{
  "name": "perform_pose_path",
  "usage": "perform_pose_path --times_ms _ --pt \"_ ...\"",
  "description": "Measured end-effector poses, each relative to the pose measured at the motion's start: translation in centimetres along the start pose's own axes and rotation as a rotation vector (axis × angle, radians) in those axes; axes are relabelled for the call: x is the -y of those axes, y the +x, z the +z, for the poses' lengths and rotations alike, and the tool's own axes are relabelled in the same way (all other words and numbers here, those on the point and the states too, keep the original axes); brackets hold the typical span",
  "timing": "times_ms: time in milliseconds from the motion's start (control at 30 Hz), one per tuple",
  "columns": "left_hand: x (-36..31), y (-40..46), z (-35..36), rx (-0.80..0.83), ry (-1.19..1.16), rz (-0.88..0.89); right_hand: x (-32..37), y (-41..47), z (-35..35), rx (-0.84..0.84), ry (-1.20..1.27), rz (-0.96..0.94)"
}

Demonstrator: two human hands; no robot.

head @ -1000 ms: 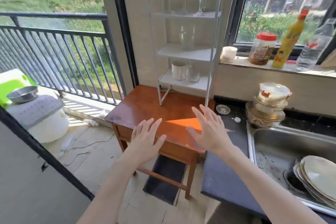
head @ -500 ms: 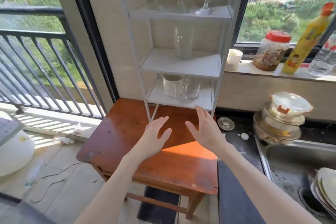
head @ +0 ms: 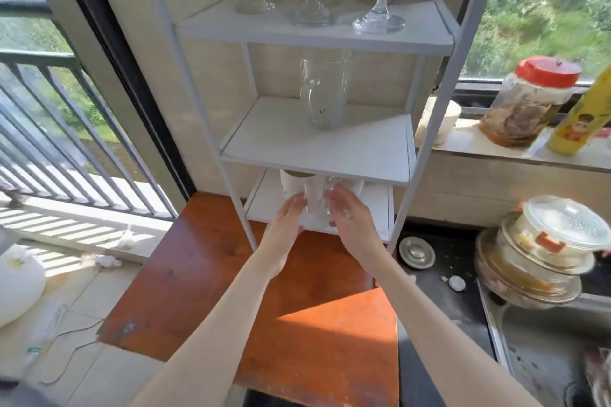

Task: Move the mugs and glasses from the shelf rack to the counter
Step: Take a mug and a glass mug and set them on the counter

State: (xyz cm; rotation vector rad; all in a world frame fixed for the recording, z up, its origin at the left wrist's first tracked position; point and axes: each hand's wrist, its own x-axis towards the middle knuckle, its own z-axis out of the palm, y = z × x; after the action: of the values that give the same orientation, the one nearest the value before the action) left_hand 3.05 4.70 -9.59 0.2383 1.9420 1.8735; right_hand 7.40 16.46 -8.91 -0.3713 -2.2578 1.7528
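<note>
The white shelf rack [head: 429, 116] stands on a wooden table [head: 205, 291] beside a dark counter [head: 439, 307]. Top shelf: three stemmed glasses [head: 380, 10]. Middle shelf: one clear glass mug [head: 322, 92]. Bottom shelf: a white mug [head: 297, 183] and a clear glass [head: 319, 205] just beside it. The left hand [head: 287, 220] and right hand [head: 348, 218] reach into the bottom shelf, fingers extended and spread, flanking the clear glass; contact cannot be determined. Stacked lidded bowls [head: 542, 248] sit by the sink [head: 535, 350].
</note>
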Motion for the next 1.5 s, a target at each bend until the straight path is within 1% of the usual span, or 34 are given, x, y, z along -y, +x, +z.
perform_pose_path --times_ms 67,167,300,467,600,700,800,933,967,1100,1200,1367,1433,1500 --pt "0.0 0.8 0.7 -0.006 -0.029 -0.017 0.0 0.6 -0.1 0.015 0.03 0.025" --pt "-0.1 1.4 1.2 -0.042 -0.031 -0.017 -0.2 1.0 -0.3 0.044 0.047 0.01" --pt "0.0 1.9 0.6 -0.075 -0.056 -0.008 -1.0 0.7 -0.5 0.029 0.086 0.042" --pt "0.4 1.8 -1.3 -0.224 0.009 -0.057 -1.1 -0.2 -0.7 -0.035 0.105 0.088" --pt "0.9 -0.3 -3.0 -0.208 -0.011 -0.092 -0.5 -1.9 -0.4 -0.05 0.089 0.162" --pt "1.5 -3.3 -4.2 -0.16 -0.01 -0.073 0.0 -4.6 0.2 -0.071 0.1 0.18" --pt "1.9 -6.5 -5.3 -0.118 -0.016 -0.047 0.3 -8.0 0.6 -0.145 0.13 0.204" --pt "2.4 -10.7 -6.4 -0.054 0.034 -0.015 0.6 -13.9 1.2 -0.278 0.38 0.311" --pt "2.5 -11.8 -6.6 -0.034 0.063 -0.015 0.5 -15.5 1.2 -0.302 0.408 0.335" --pt "3.0 -15.5 -6.6 0.046 0.152 -0.008 -0.4 -21.9 0.4 -0.409 0.389 0.377" --pt "3.3 -18.2 -4.6 0.129 0.208 0.025 -0.8 -26.7 -1.1 -0.521 0.443 0.376" --pt "3.8 -23.7 1.5 0.291 0.226 0.083 -0.2 -35.5 -5.4 -0.707 0.446 0.359" --pt "3.8 -26.1 4.7 0.388 0.158 0.034 0.1 -39.7 -7.6 -0.798 0.448 0.347" --pt "4.1 -28.7 8.4 0.498 0.153 0.014 0.2 -44.6 -9.9 -0.884 0.443 0.334"
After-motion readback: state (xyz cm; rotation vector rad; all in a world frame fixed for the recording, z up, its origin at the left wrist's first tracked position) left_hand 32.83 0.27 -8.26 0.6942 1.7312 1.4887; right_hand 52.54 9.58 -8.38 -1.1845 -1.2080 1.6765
